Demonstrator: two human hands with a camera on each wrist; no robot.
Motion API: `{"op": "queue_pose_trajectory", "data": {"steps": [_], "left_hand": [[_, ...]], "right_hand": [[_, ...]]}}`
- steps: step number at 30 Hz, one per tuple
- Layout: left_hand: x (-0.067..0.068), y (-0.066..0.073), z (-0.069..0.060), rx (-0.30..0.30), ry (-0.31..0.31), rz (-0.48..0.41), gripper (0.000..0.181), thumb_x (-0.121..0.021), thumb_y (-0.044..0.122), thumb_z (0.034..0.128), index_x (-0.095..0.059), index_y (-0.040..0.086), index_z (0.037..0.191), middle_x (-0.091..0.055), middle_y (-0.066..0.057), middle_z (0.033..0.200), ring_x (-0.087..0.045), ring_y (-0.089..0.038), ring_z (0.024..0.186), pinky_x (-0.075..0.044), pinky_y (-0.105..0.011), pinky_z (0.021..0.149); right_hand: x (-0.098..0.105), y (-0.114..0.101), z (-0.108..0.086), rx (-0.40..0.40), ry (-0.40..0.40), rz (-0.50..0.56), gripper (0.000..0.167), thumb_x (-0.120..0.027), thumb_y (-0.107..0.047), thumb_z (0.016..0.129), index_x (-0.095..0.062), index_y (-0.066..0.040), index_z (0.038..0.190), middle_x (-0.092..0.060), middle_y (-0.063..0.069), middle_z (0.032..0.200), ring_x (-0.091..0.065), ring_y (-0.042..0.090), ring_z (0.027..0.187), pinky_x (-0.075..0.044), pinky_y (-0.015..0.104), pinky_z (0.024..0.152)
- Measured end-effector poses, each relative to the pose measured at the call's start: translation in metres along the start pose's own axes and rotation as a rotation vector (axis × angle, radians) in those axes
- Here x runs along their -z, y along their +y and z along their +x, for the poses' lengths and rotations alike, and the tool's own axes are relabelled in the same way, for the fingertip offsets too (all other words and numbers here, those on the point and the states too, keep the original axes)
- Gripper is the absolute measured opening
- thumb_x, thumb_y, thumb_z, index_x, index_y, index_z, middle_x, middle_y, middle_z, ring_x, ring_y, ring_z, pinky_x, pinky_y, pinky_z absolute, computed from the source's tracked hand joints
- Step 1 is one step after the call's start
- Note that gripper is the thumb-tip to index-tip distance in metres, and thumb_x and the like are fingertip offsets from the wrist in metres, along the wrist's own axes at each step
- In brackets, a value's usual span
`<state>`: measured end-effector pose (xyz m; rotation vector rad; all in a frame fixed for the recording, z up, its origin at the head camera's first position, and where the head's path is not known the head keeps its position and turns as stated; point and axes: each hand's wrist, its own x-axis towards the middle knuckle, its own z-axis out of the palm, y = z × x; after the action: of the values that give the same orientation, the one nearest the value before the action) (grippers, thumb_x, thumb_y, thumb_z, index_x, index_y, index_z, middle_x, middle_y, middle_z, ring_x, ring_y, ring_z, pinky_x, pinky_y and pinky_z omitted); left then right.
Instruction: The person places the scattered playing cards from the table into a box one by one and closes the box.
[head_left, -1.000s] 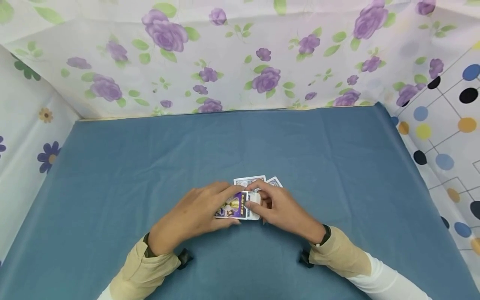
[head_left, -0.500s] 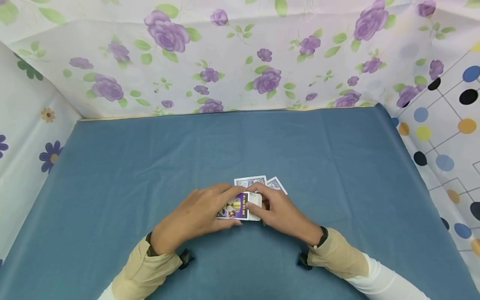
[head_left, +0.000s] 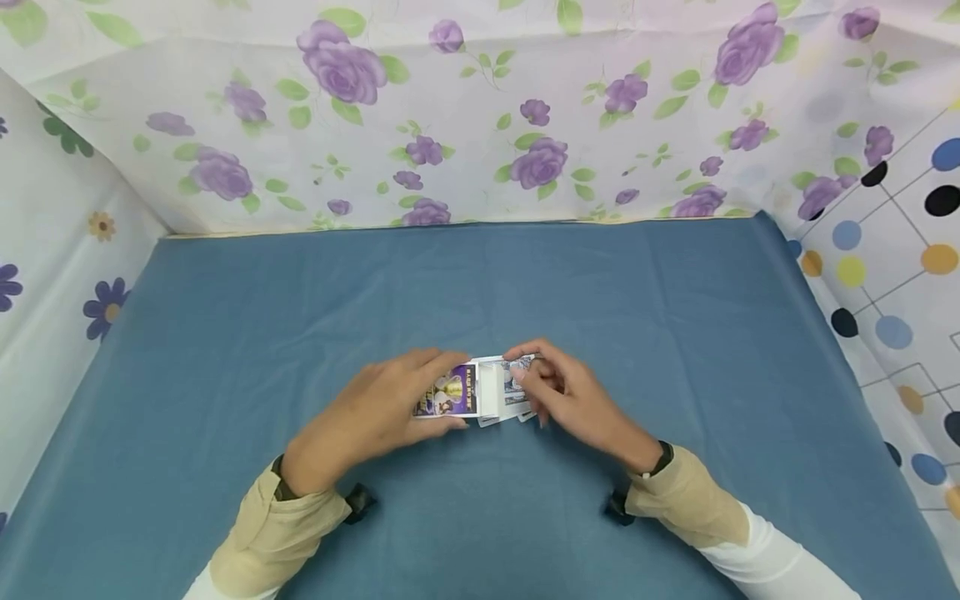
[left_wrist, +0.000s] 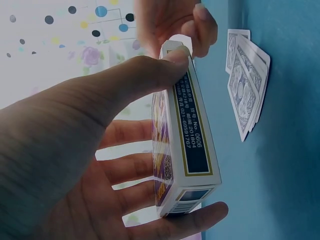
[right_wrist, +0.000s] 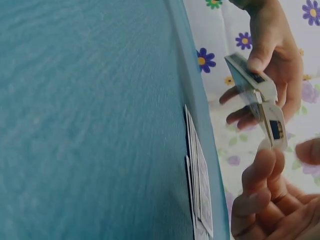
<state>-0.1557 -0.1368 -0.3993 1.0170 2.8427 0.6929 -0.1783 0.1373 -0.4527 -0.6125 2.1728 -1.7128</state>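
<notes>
My left hand (head_left: 371, 408) grips a playing card box (head_left: 453, 392), purple with a gold trophy on its face. In the left wrist view, my thumb presses the narrow edge of the box (left_wrist: 195, 130) while the fingers lie along the other side. The white end flap (head_left: 490, 392) stands folded out towards my right hand (head_left: 585, 404). That hand's fingers are loosely bent at the flap, the thumb apart from them; whether a fingertip touches it I cannot tell. Several playing cards (left_wrist: 245, 82) lie overlapping, patterned backs up, on the cloth below, partly hidden by my hands.
A blue cloth (head_left: 480, 283) covers the table. Floral sheeting (head_left: 480, 108) hangs along the back edge, with dotted sheeting (head_left: 892, 275) at the right and more flowered sheeting (head_left: 75, 217) at the left.
The box has moved left and slightly away from me. Its flap, earlier under my right fingers, now shows folded out. My right hand has shifted right, and the gap between my hands has widened.
</notes>
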Motion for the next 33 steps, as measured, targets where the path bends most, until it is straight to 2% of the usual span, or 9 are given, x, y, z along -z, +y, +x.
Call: {"op": "queue_pose_trajectory", "data": {"steps": [6, 14, 17, 26, 33], "left_hand": [[0.005, -0.002, -0.002, 0.028, 0.0, -0.007, 0.071, -0.081, 0.043, 0.0861, -0.053, 0.016, 0.145, -0.064, -0.01, 0.128, -0.064, -0.018, 0.098, -0.053, -0.037, 0.075], [0.007, -0.005, -0.002, 0.026, 0.017, 0.011, 0.072, -0.081, 0.045, 0.0856, -0.053, 0.015, 0.146, -0.064, -0.011, 0.127, -0.063, -0.019, 0.097, -0.053, -0.038, 0.075], [0.008, -0.006, -0.002, 0.027, 0.021, 0.012, 0.072, -0.082, 0.044, 0.0849, -0.054, 0.015, 0.145, -0.065, -0.011, 0.127, -0.063, -0.019, 0.096, -0.053, -0.038, 0.075], [0.009, -0.007, -0.001, 0.033, 0.01, 0.01, 0.071, -0.081, 0.044, 0.0856, -0.053, 0.017, 0.145, -0.064, -0.01, 0.127, -0.062, -0.017, 0.093, -0.052, -0.037, 0.073], [0.006, -0.007, -0.002, 0.046, -0.001, -0.009, 0.072, -0.081, 0.044, 0.0855, -0.053, 0.016, 0.145, -0.064, -0.01, 0.13, -0.063, -0.018, 0.097, -0.052, -0.038, 0.075]], "right_hand": [[0.01, 0.011, 0.006, -0.01, 0.053, -0.13, 0.031, -0.066, -0.018, 0.1, -0.059, -0.01, 0.129, -0.055, 0.007, 0.063, -0.051, 0.023, 0.046, -0.045, 0.032, 0.045], [0.018, 0.018, 0.006, 0.008, 0.07, -0.509, 0.046, -0.079, -0.022, 0.091, -0.059, -0.012, 0.131, -0.057, -0.005, 0.069, -0.05, 0.009, 0.052, -0.042, 0.027, 0.05], [0.018, 0.019, 0.007, 0.003, 0.055, -0.595, 0.05, -0.081, -0.027, 0.089, -0.059, -0.012, 0.131, -0.056, -0.007, 0.069, -0.049, 0.007, 0.054, -0.041, 0.027, 0.052], [0.019, 0.016, 0.01, -0.031, 0.02, -0.658, 0.048, -0.082, -0.03, 0.087, -0.056, -0.019, 0.126, -0.054, -0.008, 0.068, -0.048, 0.008, 0.053, -0.04, 0.027, 0.053], [0.02, 0.018, 0.008, -0.064, 0.03, -0.624, 0.049, -0.085, -0.028, 0.085, -0.053, -0.019, 0.121, -0.05, -0.006, 0.066, -0.046, 0.011, 0.053, -0.036, 0.027, 0.053]]}}
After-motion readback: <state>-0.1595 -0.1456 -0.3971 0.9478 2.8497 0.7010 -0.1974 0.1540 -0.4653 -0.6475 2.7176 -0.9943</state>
